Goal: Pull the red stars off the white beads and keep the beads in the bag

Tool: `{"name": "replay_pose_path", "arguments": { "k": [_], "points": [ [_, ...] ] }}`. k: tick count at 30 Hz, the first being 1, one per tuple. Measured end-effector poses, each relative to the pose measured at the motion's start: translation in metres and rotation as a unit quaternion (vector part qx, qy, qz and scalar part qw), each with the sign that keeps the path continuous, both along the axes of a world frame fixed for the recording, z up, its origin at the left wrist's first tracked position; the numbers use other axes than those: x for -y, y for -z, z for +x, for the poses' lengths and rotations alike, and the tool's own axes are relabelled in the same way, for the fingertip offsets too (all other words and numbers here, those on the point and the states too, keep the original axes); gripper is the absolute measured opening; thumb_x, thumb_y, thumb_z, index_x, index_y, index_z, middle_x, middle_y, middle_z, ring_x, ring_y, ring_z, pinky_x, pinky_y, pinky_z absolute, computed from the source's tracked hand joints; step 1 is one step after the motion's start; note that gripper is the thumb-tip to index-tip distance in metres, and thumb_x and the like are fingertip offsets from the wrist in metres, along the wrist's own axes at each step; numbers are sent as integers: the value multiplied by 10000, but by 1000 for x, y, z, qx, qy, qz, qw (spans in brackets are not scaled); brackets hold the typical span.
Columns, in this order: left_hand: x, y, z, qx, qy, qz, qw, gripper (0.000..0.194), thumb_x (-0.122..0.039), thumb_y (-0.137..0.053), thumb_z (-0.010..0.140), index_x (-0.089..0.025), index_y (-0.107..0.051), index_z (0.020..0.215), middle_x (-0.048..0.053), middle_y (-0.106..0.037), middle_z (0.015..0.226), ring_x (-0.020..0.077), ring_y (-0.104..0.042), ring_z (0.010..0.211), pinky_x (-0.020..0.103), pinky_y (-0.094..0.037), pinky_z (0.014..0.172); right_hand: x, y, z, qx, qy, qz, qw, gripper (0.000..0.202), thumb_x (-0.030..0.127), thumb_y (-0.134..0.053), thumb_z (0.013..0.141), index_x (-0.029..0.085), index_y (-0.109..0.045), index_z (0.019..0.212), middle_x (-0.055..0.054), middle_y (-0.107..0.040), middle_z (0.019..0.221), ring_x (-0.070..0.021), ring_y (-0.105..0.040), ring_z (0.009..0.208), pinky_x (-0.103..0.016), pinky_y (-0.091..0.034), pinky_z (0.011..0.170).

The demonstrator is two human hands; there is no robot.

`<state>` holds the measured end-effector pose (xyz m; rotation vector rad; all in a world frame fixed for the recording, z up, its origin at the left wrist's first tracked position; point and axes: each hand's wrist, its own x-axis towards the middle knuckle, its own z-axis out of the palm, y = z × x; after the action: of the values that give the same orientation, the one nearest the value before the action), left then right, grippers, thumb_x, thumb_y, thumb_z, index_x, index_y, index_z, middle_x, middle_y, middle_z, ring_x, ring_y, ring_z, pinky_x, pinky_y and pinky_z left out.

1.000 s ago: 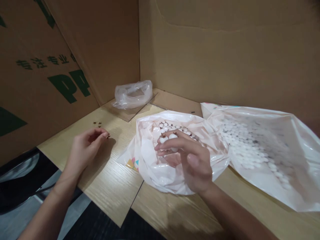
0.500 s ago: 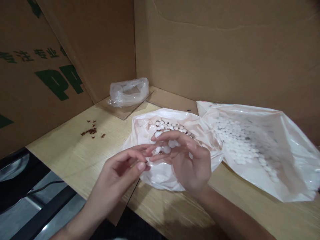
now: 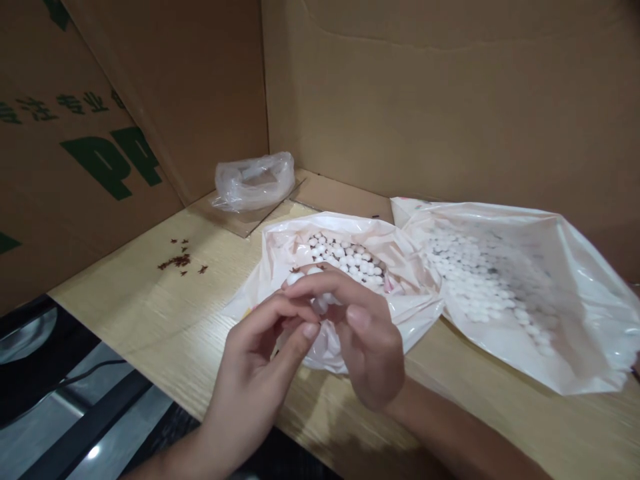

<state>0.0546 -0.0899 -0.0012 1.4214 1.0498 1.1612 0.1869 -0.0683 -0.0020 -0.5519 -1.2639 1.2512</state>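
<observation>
White balls, smooth and rounded, held in the right hand above an open plastic bag.
Balls (image 3: 295, 278): several, at least two topped with brown, pointed pieces; right hand (image 3: 370, 340) curls around them, apparently so they cannot roll away. Left hand (image 3: 267, 363): thumb and forefinger narrowed to a pinch beside them; whether anything sits between cannot be told. Open bag (image 3: 276, 248): thin, glossy, crumpled white film, mouth spread, likely for easy reach; more balls inside. Second bag (image 3: 595, 333): translucent, similarly filled, lying alongside. Loose star-shaped pieces (image 3: 175, 261): brown, clustered on the wood-grained desk (image 3: 125, 313), perhaps for picking singly. Clear plastic roll (image 3: 230, 190): wrinkled, ring-shaped, near the cardboard walls (image 3: 425, 100).
</observation>
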Motion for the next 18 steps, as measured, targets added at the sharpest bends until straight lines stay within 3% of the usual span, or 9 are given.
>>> {"name": "replay_pose_path", "arguments": {
  "k": [18],
  "points": [
    [-4,-5,6,-21,-26,-6,999,35,-274,-650,856,-242,-662,856,-42,-661,809,62,-615,742,107,-499,670,0,2,-2,3,9,10,1000,332,406,-510,888,187,-728,1011,-85,-631,918,-234,-586,886,-363,-457,791]
  ]
}}
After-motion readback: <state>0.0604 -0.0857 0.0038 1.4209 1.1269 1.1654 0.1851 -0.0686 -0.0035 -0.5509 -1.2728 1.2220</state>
